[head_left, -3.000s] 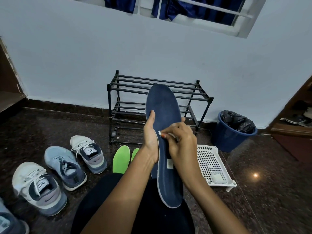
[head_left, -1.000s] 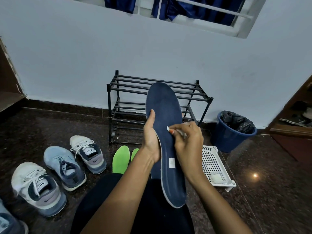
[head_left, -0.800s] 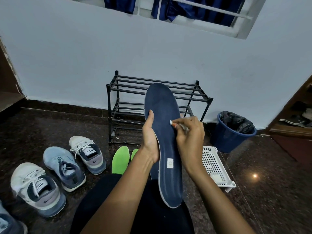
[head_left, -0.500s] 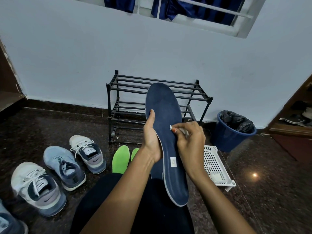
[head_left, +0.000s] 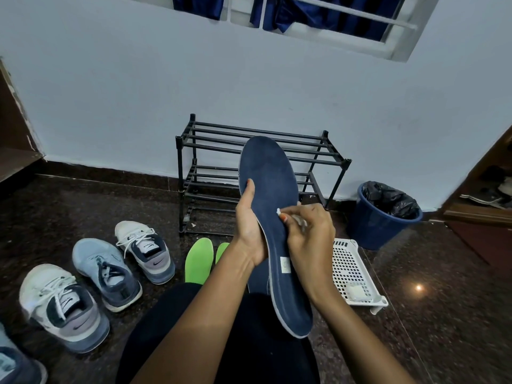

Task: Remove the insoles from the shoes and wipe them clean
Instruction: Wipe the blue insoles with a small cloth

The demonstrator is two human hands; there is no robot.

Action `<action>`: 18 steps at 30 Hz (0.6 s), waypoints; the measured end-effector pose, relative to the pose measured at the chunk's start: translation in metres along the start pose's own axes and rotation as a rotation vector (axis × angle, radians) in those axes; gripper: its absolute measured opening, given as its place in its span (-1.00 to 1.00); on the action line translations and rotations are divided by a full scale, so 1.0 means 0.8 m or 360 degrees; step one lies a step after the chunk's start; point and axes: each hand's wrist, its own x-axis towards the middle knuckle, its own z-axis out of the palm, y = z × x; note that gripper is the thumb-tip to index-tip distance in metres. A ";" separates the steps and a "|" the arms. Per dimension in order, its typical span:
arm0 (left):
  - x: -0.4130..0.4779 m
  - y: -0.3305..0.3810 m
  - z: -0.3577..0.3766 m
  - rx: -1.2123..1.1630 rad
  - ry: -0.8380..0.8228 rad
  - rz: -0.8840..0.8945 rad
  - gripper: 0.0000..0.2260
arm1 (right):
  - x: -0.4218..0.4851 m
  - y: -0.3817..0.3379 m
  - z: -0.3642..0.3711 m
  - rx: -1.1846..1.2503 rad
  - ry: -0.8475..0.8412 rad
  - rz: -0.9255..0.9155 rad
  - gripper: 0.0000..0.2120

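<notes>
Head view puts the navy insole (head_left: 273, 189) upright before the shoe rack (head_left: 210, 173), our left hand (head_left: 249, 231) gripping its edge and our right hand (head_left: 311, 242) pinching a white wipe (head_left: 278, 211) in its fingers (head_left: 297, 216), so we should brace firmly, rubbing short overlapping strokes.

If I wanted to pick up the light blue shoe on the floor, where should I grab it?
Probably by the heel of the light blue sneaker. It stands on its sole, opening up, heel toward the person. Come from above at that near end: fingers inside the opening, thumb behind the heel.
</notes>
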 end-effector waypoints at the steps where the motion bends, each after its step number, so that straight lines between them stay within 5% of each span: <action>1: -0.001 -0.001 0.001 0.0027 0.0000 -0.0006 -0.38 | 0.002 0.001 -0.001 -0.0002 0.0001 0.0006 -0.89; 8: 0.002 -0.006 -0.002 0.0137 -0.0050 -0.0020 -0.46 | 0.023 0.005 -0.002 -0.0043 0.0135 0.0028 -0.89; 18: 0.007 -0.004 -0.003 -0.0008 0.0137 0.0110 -0.36 | -0.032 -0.003 -0.013 0.0116 -0.0145 -0.0027 -0.79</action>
